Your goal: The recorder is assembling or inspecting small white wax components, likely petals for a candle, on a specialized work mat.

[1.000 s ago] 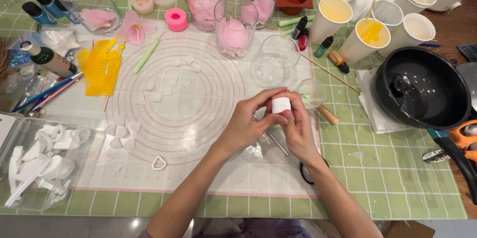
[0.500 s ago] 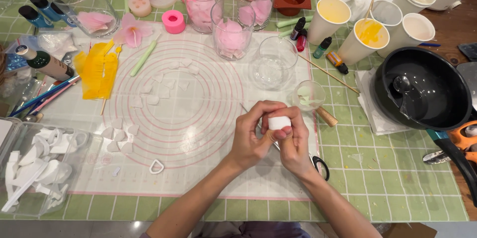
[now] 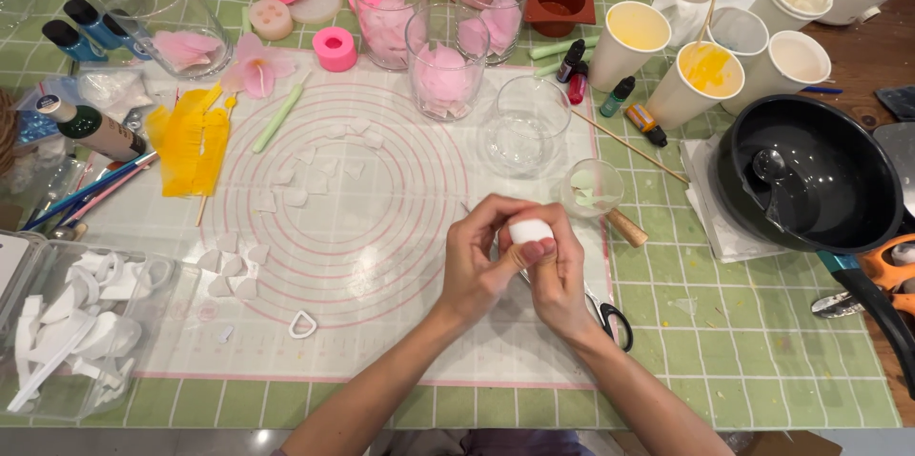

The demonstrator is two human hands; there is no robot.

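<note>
- Fingers [image 3: 522, 248] of both my hands were curled and pressed around a small white lump [image 3: 529, 229], pinching it between them; only its top showed.
- Left hand [image 3: 486, 261] cupped the lump from the left, thumb across the front; right hand [image 3: 562, 275] closed on it from the right, fingertips overlapping.
- Location: the lump was held just above the near right part of the translucent mat with pink rings [image 3: 381, 256], near the small glass cup [image 3: 596, 187] and far from the clear box of white cutters [image 3: 67, 332] at near left.
- Progress, as I judged it: small white cut pieces [image 3: 229, 263] already lay scattered on the mat, and pink petals sat finished in the tall glasses [image 3: 443, 60] at the far side; the lump itself was only being shaped, so forming and assembly remained.
- Orientation: the visible part read as a short, rounded block, its long axis roughly left to right and slightly tilted; I could not tell which end faced where, since the fingers hid most of it.
- Scissors [image 3: 610, 318] lay partly under my right wrist, untouched; the black pan [image 3: 810, 180] stood well apart at right.
</note>
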